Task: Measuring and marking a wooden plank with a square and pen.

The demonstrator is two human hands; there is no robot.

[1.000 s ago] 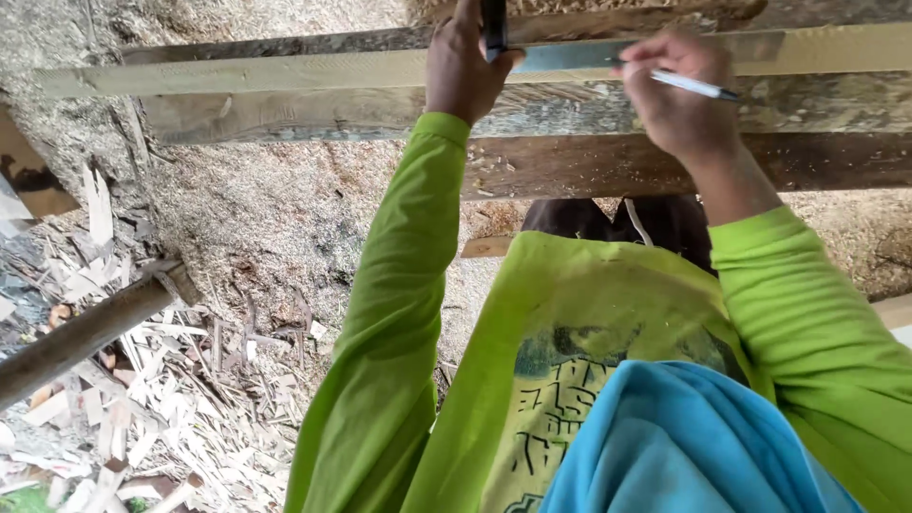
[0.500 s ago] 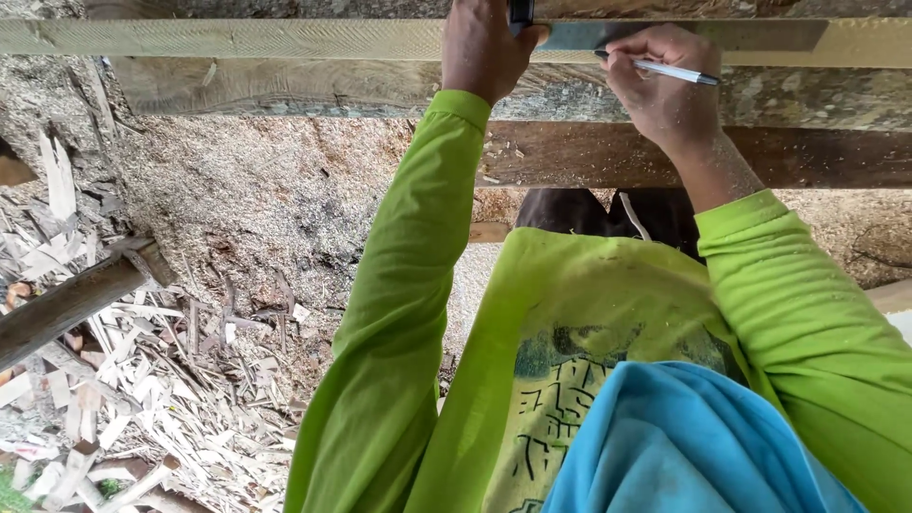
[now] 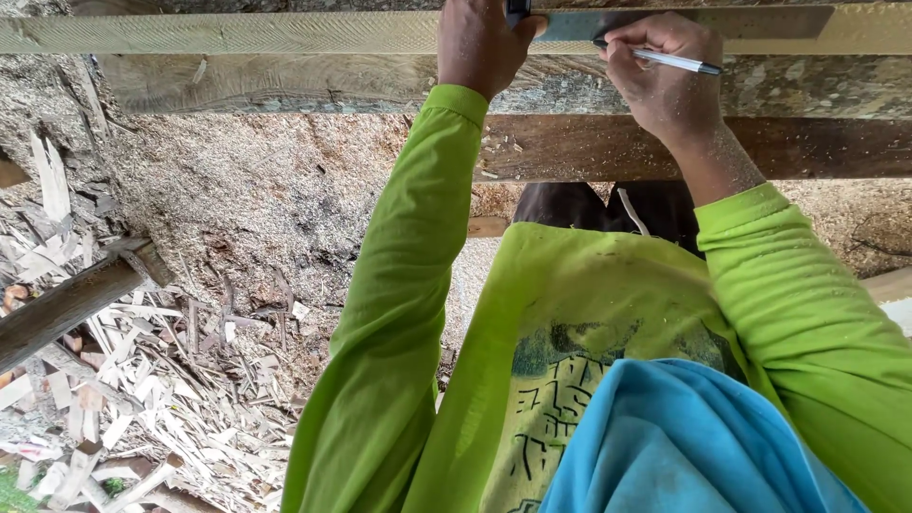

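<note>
- Nearest the camera, a blue cloth bunches at the person's chest over a lime-green long-sleeved shirt with a dark print, dusted with sawdust
- Both green sleeves reach up and away to a pale, rough-sawn wooden plank lying crosswise
- The left hand presses down on the plank, fingers closed around the dark handle of a metal square; the handle's top is cut off by the frame edge
- The square's flat grey blade lies along the plank, running from the left hand past the right hand
- The right hand, just beside the left, grips a slim white pen with its tip at the blade's edge
- Beneath the hands sit a weathered grey beam and a darker brown board
- Farther, left of the hands, the ground carries sawdust and pale splintered wood offcuts
</note>
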